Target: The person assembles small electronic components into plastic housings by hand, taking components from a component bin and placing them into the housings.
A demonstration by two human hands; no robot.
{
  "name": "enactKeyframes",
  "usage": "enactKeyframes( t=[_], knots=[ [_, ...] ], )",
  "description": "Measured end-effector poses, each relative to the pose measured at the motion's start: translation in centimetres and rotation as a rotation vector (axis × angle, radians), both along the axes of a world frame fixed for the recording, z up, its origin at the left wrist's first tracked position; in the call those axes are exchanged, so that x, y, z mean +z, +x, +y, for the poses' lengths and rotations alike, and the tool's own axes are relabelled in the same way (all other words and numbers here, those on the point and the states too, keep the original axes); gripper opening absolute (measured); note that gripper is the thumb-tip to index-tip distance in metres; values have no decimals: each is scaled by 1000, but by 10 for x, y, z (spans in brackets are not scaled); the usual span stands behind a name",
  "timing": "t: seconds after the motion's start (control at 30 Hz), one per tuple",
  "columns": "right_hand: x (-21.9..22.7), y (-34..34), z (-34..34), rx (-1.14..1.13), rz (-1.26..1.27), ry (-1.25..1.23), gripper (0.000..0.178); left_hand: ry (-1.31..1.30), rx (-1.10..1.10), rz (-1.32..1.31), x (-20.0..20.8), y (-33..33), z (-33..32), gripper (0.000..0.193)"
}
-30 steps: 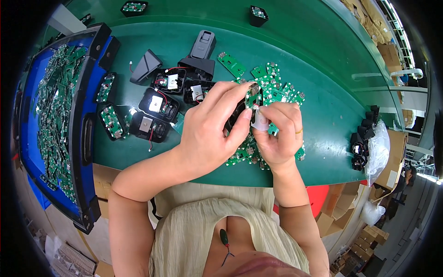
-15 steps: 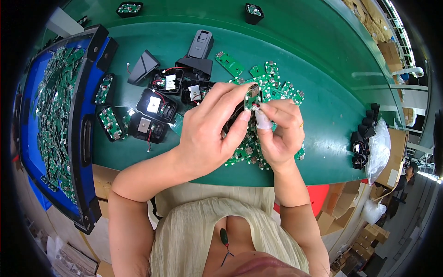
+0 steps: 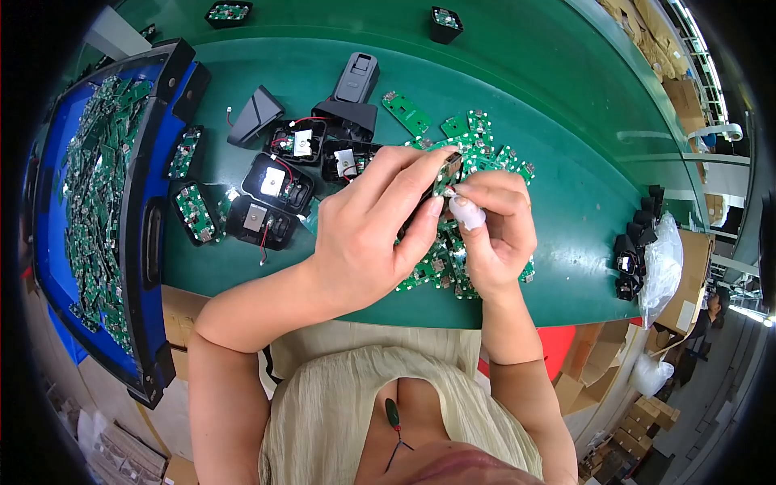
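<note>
My left hand (image 3: 364, 218) is closed round a dark housing, mostly hidden behind the fingers, with a green circuit board (image 3: 449, 172) showing at its end. At that board's near edge, the fingers of my right hand (image 3: 503, 222) are pinched together; whatever small part lies between them is hidden. A white wrap (image 3: 466, 212) covers one right fingertip. Beneath both hands spreads a loose pile of green circuit boards (image 3: 477, 141). Left of my left hand lie several open black housings (image 3: 276, 183) with red wires and pale metal plates inside.
A blue bin (image 3: 74, 234) full of circuit boards stands at the left. Housings fitted with boards (image 3: 194, 214) lie beside it. A closed dark case (image 3: 356, 77) sits at the back of the green table (image 3: 566, 242). Black parts (image 3: 626, 255) and a plastic bag (image 3: 663, 263) are at the right.
The held board has tilted and shifted slightly right. My right fingers have turned a little at its edge, bringing the white wrap more into view.
</note>
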State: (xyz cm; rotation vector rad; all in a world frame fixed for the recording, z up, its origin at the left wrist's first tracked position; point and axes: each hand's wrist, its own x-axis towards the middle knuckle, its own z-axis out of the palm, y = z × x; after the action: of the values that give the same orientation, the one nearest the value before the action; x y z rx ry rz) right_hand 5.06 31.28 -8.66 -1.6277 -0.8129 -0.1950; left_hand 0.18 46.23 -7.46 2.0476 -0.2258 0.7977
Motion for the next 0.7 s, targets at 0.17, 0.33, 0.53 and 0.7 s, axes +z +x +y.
enactKeyframes(
  t=[0.17, 0.33, 0.53, 0.7],
  knots=[
    [-2, 3, 2, 32, 78, 53, 14, -16, -31, -10, -2, 0, 0, 33],
    [-2, 7, 2, 10, -80, -19, 12, -11, -53, 13, -3, 2, -3, 32],
    [-7, 11, 14, -189, -251, -95, 21, -193, -115, 178, -13, 4, 0, 34],
    [6, 2, 3, -151, 333, -77, 35, -645, -341, 369, -8, 4, -3, 48]
  ],
)
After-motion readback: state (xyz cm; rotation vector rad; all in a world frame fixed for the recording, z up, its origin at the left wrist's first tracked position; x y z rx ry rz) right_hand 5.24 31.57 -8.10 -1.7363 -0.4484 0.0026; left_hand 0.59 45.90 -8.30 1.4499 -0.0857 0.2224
